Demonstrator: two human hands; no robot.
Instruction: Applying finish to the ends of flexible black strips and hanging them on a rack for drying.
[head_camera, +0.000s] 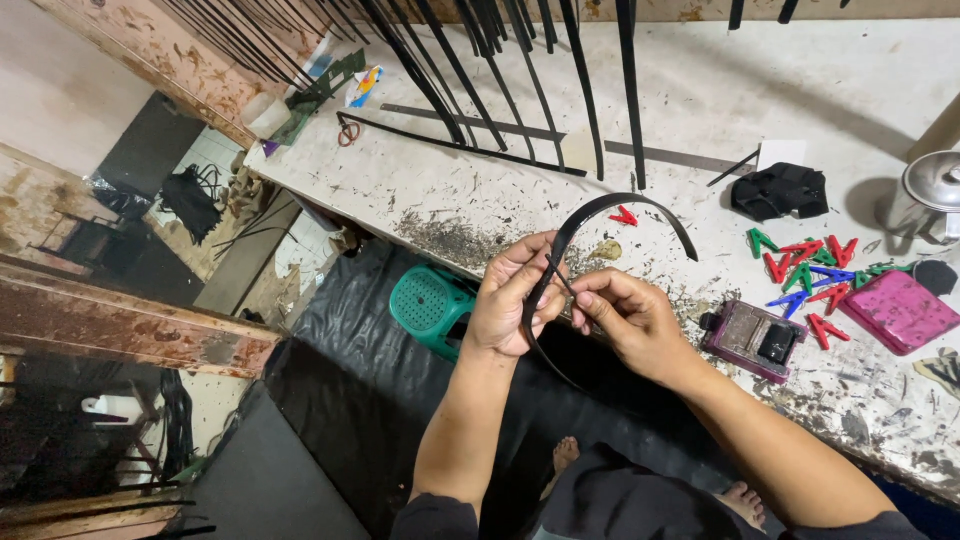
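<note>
Both grips clenched on my black curved band (600, 215), left hand (512, 300) and right hand (625, 315) pinching it above the bench (700, 110) edge, mid-wrapping I'd judge; next needs steady tension near clips (810, 270).

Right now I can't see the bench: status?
Left hand and right hand both grip black curved strip. Colored clips off right. Nothing in the way.

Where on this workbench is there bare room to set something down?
Bare bench lies top right, between the hanging black strips and the metal pot. Crowded: the coloured clips, pink box and purple box right of the right hand. The left hand grips the black band.
</note>
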